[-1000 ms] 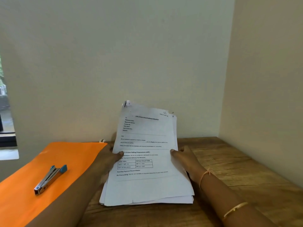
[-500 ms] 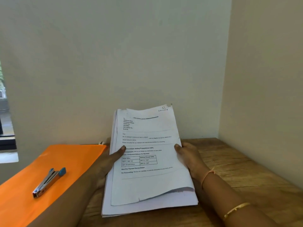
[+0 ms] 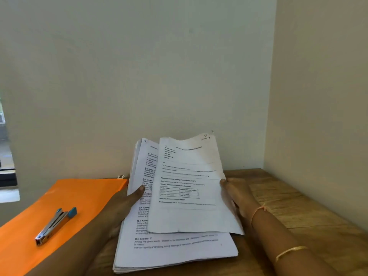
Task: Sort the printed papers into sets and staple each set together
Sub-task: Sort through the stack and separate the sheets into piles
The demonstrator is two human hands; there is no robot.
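Observation:
A thick stack of printed papers [image 3: 175, 253] leans up from the wooden table toward the wall. My left hand [image 3: 127, 204] holds the stack at its left edge, thumb on the page of question-and-answer text. My right hand [image 3: 237, 194] grips the right edge of a thin top set [image 3: 189, 196], a letter with a small table, shifted right and lifted off the stack. A silver stapler with blue ends [image 3: 54, 226] lies on an orange folder [image 3: 65, 208] to the left, away from both hands.
The wooden table [image 3: 298, 206] sits in a corner, with walls close behind and to the right. A window edge shows at far left. Bare wood lies to the right of my right arm.
The top letter set has slid to the right and separated from the stack, uncovering the question-and-answer page beneath. My left thumb now rests on that lower page.

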